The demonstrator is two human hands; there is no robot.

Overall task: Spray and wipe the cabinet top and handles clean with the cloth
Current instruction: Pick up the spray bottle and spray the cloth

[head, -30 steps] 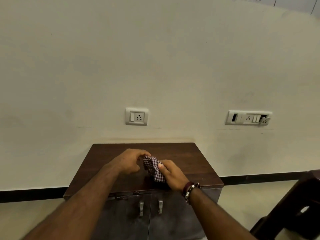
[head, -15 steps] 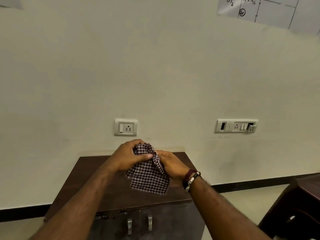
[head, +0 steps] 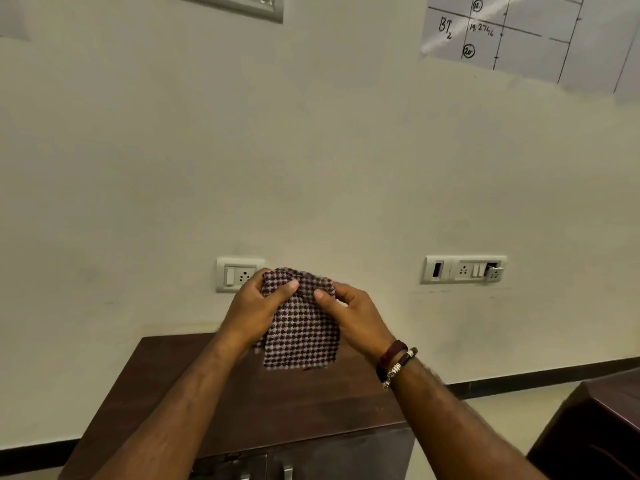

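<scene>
Above the cabinet's back edge, left hand (head: 254, 308) and right hand (head: 356, 315) each pinch an upper corner of the cloth (head: 301, 327), thumbs in front, so it hangs flat and clear of the cabinet top (head: 277, 410), probably for refolding. Handles (head: 287, 472) wait below at the front, untouched.

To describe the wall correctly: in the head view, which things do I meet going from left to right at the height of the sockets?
Single socket plate → left hand → checked cloth → right hand → long switch panel.
</scene>
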